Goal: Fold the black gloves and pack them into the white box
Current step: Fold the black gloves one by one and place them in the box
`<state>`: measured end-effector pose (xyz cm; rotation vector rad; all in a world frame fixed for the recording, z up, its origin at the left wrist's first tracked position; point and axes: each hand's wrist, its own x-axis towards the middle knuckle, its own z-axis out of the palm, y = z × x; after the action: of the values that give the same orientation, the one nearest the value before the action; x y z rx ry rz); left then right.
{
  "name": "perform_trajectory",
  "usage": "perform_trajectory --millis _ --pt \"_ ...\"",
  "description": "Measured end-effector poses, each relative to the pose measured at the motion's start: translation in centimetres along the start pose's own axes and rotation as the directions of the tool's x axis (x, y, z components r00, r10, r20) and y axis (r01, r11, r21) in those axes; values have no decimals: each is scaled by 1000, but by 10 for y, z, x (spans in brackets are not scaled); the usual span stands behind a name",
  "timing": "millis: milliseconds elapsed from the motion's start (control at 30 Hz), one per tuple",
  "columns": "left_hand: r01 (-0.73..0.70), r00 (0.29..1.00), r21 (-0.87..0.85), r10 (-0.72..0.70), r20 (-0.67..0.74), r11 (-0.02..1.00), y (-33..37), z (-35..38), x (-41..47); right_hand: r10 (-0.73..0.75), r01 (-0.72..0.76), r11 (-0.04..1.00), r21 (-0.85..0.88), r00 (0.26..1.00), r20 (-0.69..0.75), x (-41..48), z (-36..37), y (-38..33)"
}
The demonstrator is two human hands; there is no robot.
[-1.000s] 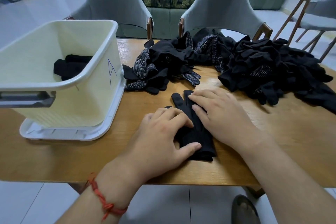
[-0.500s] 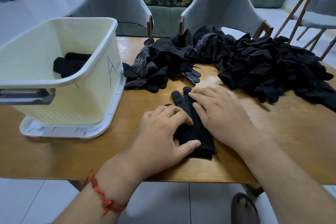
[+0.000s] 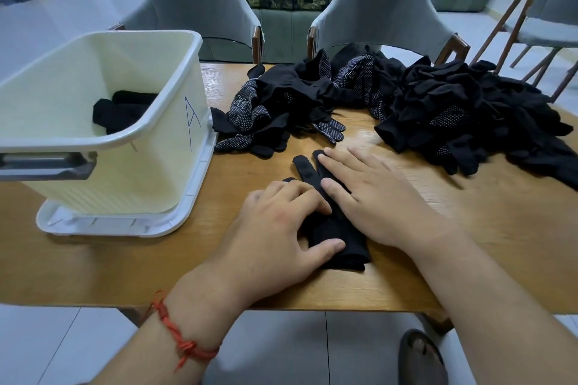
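Left hand and right hand press open-fingered on the glove. Best folded from its 12 o'clock fingertips toward 6 o'clock, edges aligned.

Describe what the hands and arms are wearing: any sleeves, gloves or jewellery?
Both the left hand and the right hand are bare: no gloves, no rings visible. The forearms show no sleeves. A red knotted cord bracelet circles the left wrist; the right wrist carries nothing.
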<state>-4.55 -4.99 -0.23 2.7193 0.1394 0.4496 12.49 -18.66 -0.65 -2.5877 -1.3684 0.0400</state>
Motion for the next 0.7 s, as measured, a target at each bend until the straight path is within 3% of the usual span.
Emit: perform_trajectory --millis 100,167,267,367,433,533,700 --pt "-1 1000 -14 1 0 1000 -1 -1 0 1 3 990 142 1000 -28 -1 -4 2" --pt "-6 999 -76 3 -38 997 -2 -5 1 27 19 957 290 988 -154 -2 -8 7" --pt "-45 994 -154 28 -110 987 -7 -14 2 54 67 922 381 953 -297 -9 -16 12" --pt "-92 995 -161 85 -54 983 -9 -18 1 -11 161 874 459 950 -312 -22 -26 9" --pt "-114 993 -161 116 3 980 -9 -15 0 -100 221 825 519 963 -251 -32 -34 6" --pt "-116 992 -166 121 23 979 -12 -12 0 -232 198 756 624 972 -28 -47 -46 0" --pt "-91 990 -203 111 90 975 -20 -18 -2 -350 287 869 403 932 90 -55 -47 -2"
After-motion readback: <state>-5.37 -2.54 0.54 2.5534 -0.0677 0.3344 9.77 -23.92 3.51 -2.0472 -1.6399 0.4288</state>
